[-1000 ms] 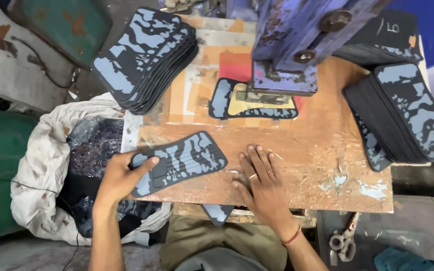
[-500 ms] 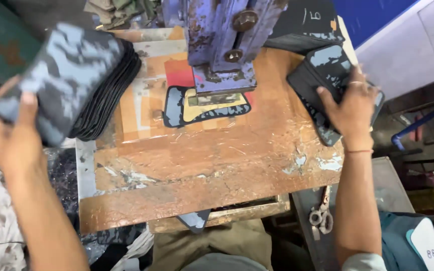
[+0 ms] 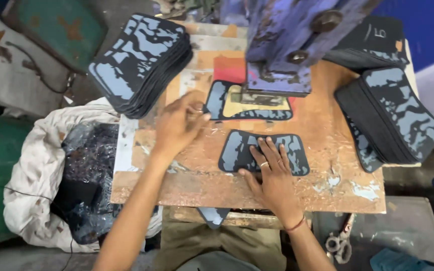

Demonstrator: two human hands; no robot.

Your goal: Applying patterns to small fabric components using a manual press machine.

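Your right hand (image 3: 272, 175) lies flat, fingers spread, pressing a camo-print cut piece (image 3: 263, 152) onto the wooden worktable (image 3: 327, 190). Piece sits just in front of the blue press head (image 3: 287, 45), nearer to you. Your left hand (image 3: 177, 123) is open, palm down on the table, left of the press; fingertips reach the left end of a second camo piece (image 3: 249, 103) that lies under the press with a yellow die (image 3: 252, 100) on top.

Stack of finished camo pieces (image 3: 139, 62) at the far left of the press, overhanging the table corner. Another stack (image 3: 393, 120) right of the press, with black pieces (image 3: 372, 42) behind it. White sack of dark offcuts (image 3: 76, 170) on the floor left of the table. Scissors (image 3: 340, 241) on the ledge below the table edge, right of your wrist.
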